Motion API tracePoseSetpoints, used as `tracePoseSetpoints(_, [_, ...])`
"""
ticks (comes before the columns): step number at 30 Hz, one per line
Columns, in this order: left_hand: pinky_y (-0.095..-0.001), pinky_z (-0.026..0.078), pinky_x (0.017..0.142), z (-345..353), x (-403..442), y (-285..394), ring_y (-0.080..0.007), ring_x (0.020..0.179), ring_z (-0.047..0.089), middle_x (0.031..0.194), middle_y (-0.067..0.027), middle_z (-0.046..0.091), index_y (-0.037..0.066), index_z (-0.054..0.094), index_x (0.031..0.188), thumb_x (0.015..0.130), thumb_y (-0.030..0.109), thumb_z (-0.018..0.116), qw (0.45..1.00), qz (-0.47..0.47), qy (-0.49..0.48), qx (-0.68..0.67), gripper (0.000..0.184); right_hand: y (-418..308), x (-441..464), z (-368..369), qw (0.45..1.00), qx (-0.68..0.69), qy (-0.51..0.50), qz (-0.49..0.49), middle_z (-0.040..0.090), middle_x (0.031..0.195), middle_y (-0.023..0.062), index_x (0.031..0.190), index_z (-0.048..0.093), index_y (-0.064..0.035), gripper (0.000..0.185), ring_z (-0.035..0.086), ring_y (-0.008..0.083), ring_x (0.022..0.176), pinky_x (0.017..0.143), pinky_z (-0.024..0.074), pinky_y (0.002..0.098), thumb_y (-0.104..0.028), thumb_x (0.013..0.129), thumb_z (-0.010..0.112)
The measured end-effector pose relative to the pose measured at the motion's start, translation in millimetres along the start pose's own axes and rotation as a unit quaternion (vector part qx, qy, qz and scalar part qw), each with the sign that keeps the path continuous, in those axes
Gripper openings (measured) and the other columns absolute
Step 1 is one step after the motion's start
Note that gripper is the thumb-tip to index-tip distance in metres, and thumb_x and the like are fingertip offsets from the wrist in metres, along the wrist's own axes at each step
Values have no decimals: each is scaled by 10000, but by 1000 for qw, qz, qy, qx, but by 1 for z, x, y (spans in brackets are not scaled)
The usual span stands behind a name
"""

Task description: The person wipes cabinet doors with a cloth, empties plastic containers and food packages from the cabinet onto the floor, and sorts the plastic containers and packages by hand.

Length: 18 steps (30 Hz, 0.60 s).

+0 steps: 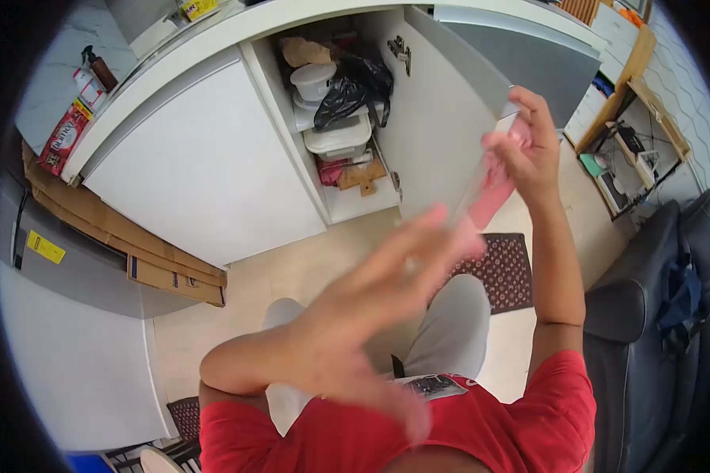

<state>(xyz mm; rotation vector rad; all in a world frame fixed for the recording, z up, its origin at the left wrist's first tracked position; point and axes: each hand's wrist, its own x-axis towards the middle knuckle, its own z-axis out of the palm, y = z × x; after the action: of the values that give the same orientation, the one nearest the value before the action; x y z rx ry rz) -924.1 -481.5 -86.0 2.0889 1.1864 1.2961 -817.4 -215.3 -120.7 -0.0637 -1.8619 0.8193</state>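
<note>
My right hand [532, 142] is raised at the free edge of an open white cabinet door [442, 102]. Its thumb and fingers close on a pink cloth-like item [493, 197], which hangs down along that edge. Whether the fingers also grip the door itself I cannot tell. Smeared by motion, my left hand [371, 292] crosses the middle of the view with its fingers stretched out and the thumb apart. Its fingertips are close to the lower end of the pink item; contact between them is unclear.
Inside the open cabinet [331, 213] are white containers [335, 135], a black plastic bag [356, 91] and a wooden board [363, 177]. Flattened cardboard [173, 276] leans at the left. A dark patterned mat [501, 272] lies on the floor, and a black sofa [631, 355] stands at right.
</note>
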Motion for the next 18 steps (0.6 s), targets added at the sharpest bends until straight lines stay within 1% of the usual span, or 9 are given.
tracePoseSetpoints(1, [-468, 248, 1079, 7, 9, -8, -341, 1272, 397, 1374, -253, 369, -34, 106, 1453, 625, 545, 784, 996, -40, 44, 70, 1216, 8, -1, -3, 994, 76, -34, 71, 576, 764, 14, 1015, 609, -10, 265, 509, 40, 631, 570, 415, 200, -106, 791, 712])
tracePoseSetpoints(3, [-449, 254, 1075, 26, 35, -38, -346, 1310, 336, 1428, -254, 291, 3, 3, 1468, 626, 471, 814, 971, -79, 154, 165, 1259, 30, 20, -17, 982, 182, 1, 55, 574, 736, 13, 1015, 578, -11, 283, 538, 56, 635, 571, 443, 215, -155, 810, 711])
tracePoseSetpoints(5, [-455, 248, 1077, 44, 67, -72, -351, 1324, 307, 1450, -256, 248, 8, -39, 1466, 646, 420, 818, 952, -81, 220, 196, 1256, 27, 53, -27, 934, 258, 208, 135, 575, 712, 13, 968, 558, -17, 249, 558, 74, 638, 567, 459, 226, -186, 836, 685])
tracePoseSetpoints(6, [-450, 246, 1080, 47, 84, -88, -358, 1329, 296, 1458, -254, 228, 11, -59, 1464, 674, 370, 800, 925, -67, 281, 245, 1221, 17, 68, -20, 921, 258, 279, 86, 580, 670, 27, 881, 550, -27, 204, 559, 114, 601, 561, 464, 224, -201, 859, 654])
tracePoseSetpoints(7, [-445, 245, 1082, 49, 96, -100, -364, 1334, 285, 1466, -253, 208, 14, -79, 1461, 702, 319, 782, 893, -52, 339, 293, 1188, 10, 71, -9, 920, 266, 276, 83, 580, 670, 27, 881, 550, -27, 204, 559, 114, 601, 561, 464, 224, -201, 859, 654])
tracePoseSetpoints(9, [-433, 252, 1081, 48, 114, -115, -356, 1327, 303, 1454, -257, 232, 4, -63, 1461, 737, 245, 737, 882, -36, 354, 310, 1105, -4, 74, 9, 919, 382, 93, 45, 603, 800, 76, 866, 576, -17, 168, 580, 158, 710, 660, 481, 256, -177, 876, 624])
tracePoseSetpoints(11, [-422, 260, 1080, 47, 122, -126, -349, 1319, 322, 1442, -261, 256, -6, -46, 1461, 772, 171, 691, 873, -18, 367, 322, 1025, 30, 60, 36, 986, 110, 16, -122, 578, 983, 112, 932, 594, -27, 135, 566, 188, 871, 780, 463, 299, -153, 886, 597])
tracePoseSetpoints(15, [-385, 314, 1053, 46, 121, -129, -337, 1247, 436, 1389, -272, 366, -34, -4, 1457, 796, -15, 503, 881, -30, 398, 254, 833, 30, 42, 32, 967, 236, -48, -87, 527, 1091, 109, 956, 621, -41, 122, 523, 185, 980, 842, 431, 321, -128, 878, 587])
tracePoseSetpoints(18, [-396, 309, 1056, 51, 125, -133, -395, 1258, 404, 1396, -285, 339, -37, 20, 1456, 762, -24, 511, 864, 43, 424, 267, 851, 22, 56, 10, 966, 112, -97, -213, 533, 1074, 126, 909, 646, -26, 99, 528, 185, 962, 818, 435, 294, -96, 862, 595])
